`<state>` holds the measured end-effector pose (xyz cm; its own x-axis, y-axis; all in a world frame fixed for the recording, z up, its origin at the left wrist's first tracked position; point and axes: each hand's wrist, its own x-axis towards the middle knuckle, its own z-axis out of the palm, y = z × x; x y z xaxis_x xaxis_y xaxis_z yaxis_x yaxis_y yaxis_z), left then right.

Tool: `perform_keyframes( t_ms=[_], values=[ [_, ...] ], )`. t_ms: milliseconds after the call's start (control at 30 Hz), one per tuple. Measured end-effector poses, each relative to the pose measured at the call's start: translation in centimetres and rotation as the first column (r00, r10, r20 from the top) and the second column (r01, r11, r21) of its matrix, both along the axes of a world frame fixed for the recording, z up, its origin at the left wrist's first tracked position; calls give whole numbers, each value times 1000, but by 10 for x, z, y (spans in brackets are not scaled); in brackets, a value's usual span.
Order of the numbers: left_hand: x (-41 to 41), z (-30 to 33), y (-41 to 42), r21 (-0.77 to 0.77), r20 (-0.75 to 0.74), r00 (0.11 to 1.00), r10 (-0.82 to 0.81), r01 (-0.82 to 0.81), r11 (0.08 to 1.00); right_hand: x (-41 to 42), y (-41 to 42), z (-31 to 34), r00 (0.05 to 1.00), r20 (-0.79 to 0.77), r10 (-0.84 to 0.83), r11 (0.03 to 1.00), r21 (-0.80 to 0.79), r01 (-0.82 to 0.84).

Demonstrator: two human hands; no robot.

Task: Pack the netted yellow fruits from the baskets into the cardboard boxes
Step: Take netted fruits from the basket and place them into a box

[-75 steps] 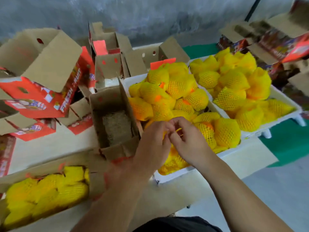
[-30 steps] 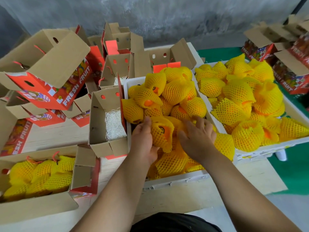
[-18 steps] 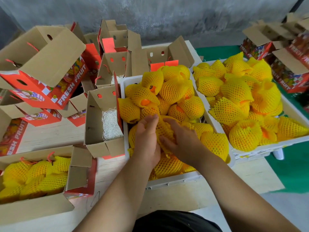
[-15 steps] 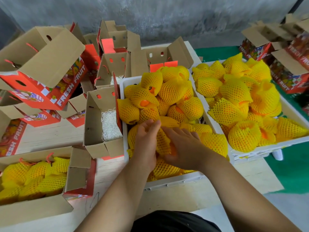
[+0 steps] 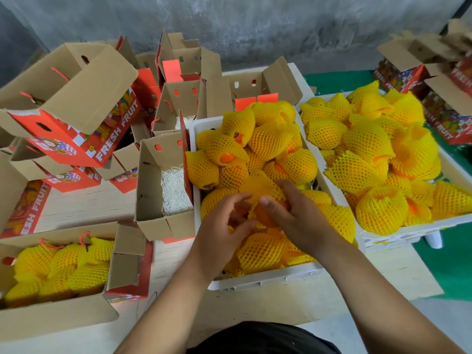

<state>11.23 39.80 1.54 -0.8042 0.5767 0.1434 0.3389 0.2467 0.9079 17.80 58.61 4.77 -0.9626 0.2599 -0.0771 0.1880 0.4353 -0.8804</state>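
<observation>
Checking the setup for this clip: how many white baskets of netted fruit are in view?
2. The near basket sits under both hands, centre; the second basket stands to its right. More may lie outside the frame.

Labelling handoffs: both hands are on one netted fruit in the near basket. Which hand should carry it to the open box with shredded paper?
Left, probably. The left hand is on the side of the fruit facing the box, which sits just left of the basket. The right hand would have to cross over.

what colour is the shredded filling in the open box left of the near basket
White, seen in the head view: shredded paper filling in the open cardboard box.
</observation>
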Motion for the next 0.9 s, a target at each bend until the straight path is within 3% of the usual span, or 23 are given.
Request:
perform_keyframes(
  t_ms=[67,100,167,233,333,467,533,633,667,733,800,900],
  values=[
    [0,-2,1,91,51,995,86,-90,992,0,1,4,997,19,73,976,-206,-68],
    [1,-2,0,130,82,988,131,-141,981,2,4,6,989,42,140,966,-227,-127],
    [3,0,-3,175,114,965,236,-253,951,4,7,7,972,79,222,970,-119,-211],
    [6,4,-4,199,4,959,284,-279,939,3,3,3,994,5,106,993,-51,-106],
    [17,8,3,228,-180,962,206,-163,960,-2,-12,-4,973,-89,-212,953,-240,185],
    [28,11,13,210,-179,973,146,-108,972,-3,-28,-12,883,-115,-454,858,-322,399],
    [30,13,15,226,-104,978,180,-153,962,-1,-34,-16,884,-98,-457,816,-442,373],
    [32,18,16,274,86,967,240,-254,927,2,-34,-17,981,-39,-191,649,-754,97],
    [31,18,15,284,106,963,248,-268,921,3,-32,-15,991,-59,-118,640,-768,30],
    [28,19,11,272,76,965,252,-263,926,4,-30,-14,990,-88,-110,745,-666,24],
    [26,20,7,265,42,968,248,-250,931,3,-33,-10,962,-122,-244,816,-562,135],
    [28,25,3,278,57,981,184,-193,941,3,-44,-11,897,-181,-402,837,-471,280]
  ],
)
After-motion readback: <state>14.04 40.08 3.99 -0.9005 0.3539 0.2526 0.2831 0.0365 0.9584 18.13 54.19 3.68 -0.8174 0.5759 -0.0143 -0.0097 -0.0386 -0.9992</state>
